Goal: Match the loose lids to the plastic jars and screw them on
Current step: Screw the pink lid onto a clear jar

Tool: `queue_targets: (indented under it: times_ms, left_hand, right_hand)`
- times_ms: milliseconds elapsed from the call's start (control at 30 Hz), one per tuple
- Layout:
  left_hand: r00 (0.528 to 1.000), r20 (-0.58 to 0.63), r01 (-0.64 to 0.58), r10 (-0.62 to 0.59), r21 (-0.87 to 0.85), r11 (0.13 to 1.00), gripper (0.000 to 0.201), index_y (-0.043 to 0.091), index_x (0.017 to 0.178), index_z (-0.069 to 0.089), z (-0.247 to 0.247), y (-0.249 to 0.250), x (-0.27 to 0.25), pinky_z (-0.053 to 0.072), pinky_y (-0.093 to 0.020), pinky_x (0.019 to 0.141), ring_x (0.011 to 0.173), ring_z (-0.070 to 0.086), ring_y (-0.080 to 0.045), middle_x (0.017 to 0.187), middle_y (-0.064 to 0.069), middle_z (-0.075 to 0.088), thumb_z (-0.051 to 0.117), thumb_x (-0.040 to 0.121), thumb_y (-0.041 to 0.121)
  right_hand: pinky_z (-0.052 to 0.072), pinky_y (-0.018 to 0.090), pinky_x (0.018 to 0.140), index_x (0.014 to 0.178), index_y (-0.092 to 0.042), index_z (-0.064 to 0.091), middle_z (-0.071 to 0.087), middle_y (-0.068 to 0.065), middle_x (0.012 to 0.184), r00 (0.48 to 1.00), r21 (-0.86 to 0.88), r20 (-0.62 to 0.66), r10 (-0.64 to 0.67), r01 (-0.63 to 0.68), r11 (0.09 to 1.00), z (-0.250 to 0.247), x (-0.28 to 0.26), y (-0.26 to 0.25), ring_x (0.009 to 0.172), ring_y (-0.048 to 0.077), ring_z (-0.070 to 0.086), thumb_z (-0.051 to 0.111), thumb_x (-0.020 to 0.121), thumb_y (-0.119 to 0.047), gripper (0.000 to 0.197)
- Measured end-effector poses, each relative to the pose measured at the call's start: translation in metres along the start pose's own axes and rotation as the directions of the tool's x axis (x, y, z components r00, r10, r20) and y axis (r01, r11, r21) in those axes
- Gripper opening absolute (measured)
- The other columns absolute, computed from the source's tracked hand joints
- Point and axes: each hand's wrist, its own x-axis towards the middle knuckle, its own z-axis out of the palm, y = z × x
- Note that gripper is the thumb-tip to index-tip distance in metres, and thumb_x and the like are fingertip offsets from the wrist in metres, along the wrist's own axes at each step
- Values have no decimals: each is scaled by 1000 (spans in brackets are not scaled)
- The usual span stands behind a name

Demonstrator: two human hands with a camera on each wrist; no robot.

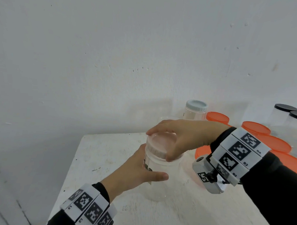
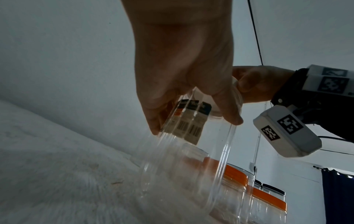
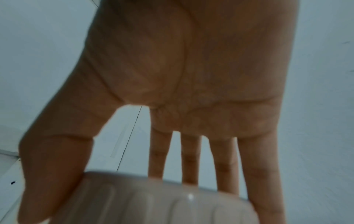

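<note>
A clear plastic jar (image 1: 158, 181) with a barcode label (image 2: 191, 125) stands on the white table (image 1: 181, 216). My left hand (image 1: 140, 171) wraps around its upper body, thumb in front. A pale pink ribbed lid (image 1: 159, 144) sits on the jar's mouth. My right hand (image 1: 176, 137) reaches over from the right and grips the lid's rim, thumb on the near side and fingers on the far side. The right wrist view shows the lid (image 3: 153, 201) between thumb and fingers (image 3: 258, 174).
Behind stands a jar with a light blue lid (image 1: 196, 106). Several orange-lidded jars (image 1: 255, 127) fill the right side, with black-lidded jars (image 1: 285, 108) at the far right. A lidless clear jar (image 1: 166, 119) stands behind my right hand. A white wall rises close behind the table.
</note>
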Motion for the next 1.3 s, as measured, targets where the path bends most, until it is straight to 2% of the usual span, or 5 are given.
queue_targets:
  times_ms: [300,633,833,1033,1300]
  left_hand:
    - [1000,18,5,-4,-5,1000,82,48,131,29,0,1,0,45,-2,74,104,50,19,129,24,50,84,71,38]
    - [1000,20,5,-4,-35,999,77,56,122,31,0,-4,0,44,-1,72,102,49,22,130,26,49,85,70,38]
    - [1000,-1,-6,6,-45,999,79,52,127,33,2,-4,-1,46,-3,70,101,52,19,128,24,52,85,71,36]
    - [1000,-13,-14,14,-40,999,78,54,125,33,3,-3,-1,46,-4,69,101,52,19,127,21,54,85,71,35]
    - [999,-12,-30,30,-14,999,82,54,128,32,3,-4,-1,42,1,76,107,47,22,129,29,50,85,65,46]
  right_hand:
    - [43,31,101,129,-52,46,40,-25,131,996,55,64,-67,63,996,-2,0,1,124,3,40,71,70,-11,76]
    - [40,33,106,134,-51,43,38,-25,133,997,-5,56,-52,52,999,-3,1,1,128,4,36,76,75,-22,74]
    - [39,28,96,130,-56,43,37,-32,114,1000,-93,2,-2,2,996,-2,8,2,113,-1,38,78,66,-57,73]
    - [54,35,83,125,-46,41,47,-12,117,990,-152,-51,128,-134,979,6,13,-1,100,17,60,61,59,-83,79]
    - [37,41,107,129,-59,40,37,-24,134,998,-31,59,2,0,1000,-1,7,-2,130,7,35,70,76,-47,62]
